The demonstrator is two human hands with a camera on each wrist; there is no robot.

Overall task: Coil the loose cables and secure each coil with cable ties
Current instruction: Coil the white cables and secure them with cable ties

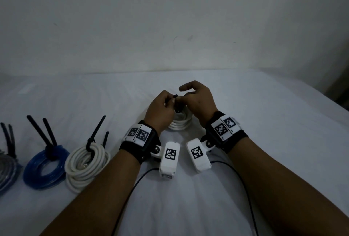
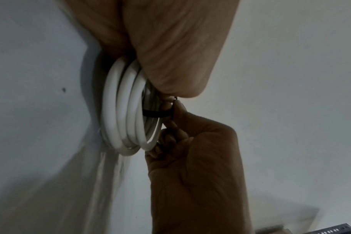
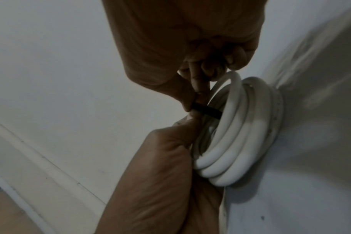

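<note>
White cable coil (image 1: 179, 122) lies mid-bed, between both wrists, springy and light. Left hand (image 1: 160, 109) and right hand (image 1: 198, 101) each pinch the thin black cable tie (image 3: 206, 111); best held near its head.

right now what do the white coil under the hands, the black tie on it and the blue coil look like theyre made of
White coil: smooth matte plastic or rubber jacket; round, evenly pale strands, no weave.
Black tie: flat, dull, flexible band, probably nylon or rubber; both hands pinch it.
Blue coil: glossy, slightly translucent plastic jacket, judging by its highlights.
</note>
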